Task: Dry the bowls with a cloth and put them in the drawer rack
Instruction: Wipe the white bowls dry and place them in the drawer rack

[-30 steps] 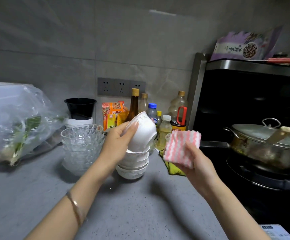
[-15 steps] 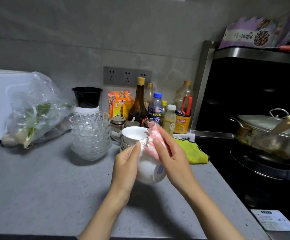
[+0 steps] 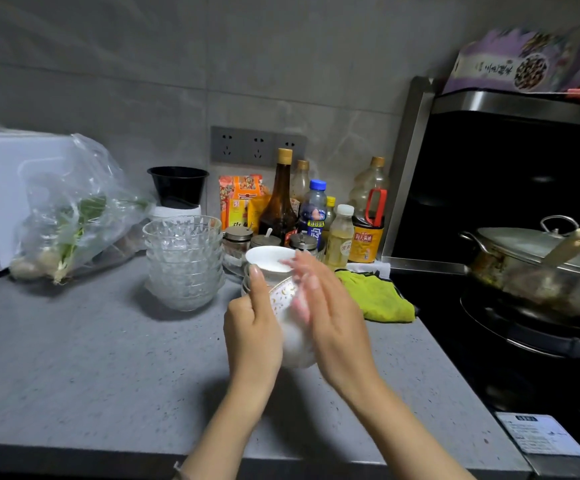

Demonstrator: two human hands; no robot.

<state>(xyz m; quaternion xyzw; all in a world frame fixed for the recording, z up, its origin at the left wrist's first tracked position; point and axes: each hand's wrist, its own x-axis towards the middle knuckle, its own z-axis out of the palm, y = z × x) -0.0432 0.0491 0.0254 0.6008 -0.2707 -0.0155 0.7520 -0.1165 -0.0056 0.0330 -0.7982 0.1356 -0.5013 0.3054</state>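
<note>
Centre frame: we see left hand [image 3: 252, 336] fingers curled round a tilted white ceramic bowl with gold trim [image 3: 281, 296], above the grey speckled tabletop [image 3: 108, 358]. Right hand [image 3: 333, 327] fingers are nearly straight, pressing a blurred pink cloth [image 3: 299, 304] against the bowl's side. A stack of white bowls [image 3: 269, 259] sits just behind.

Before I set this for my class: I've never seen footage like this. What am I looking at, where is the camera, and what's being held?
No machine here: a person works bare-handed, filmed by one wide-angle camera worn on the head, looking down. The left hand grips a white bowl; the right hand presses a blurred pink cloth against it. On the grey counter stand more white bowls, stacked glass bowls, bottles and a green cloth. A lidded pot sits on the stove.
</note>
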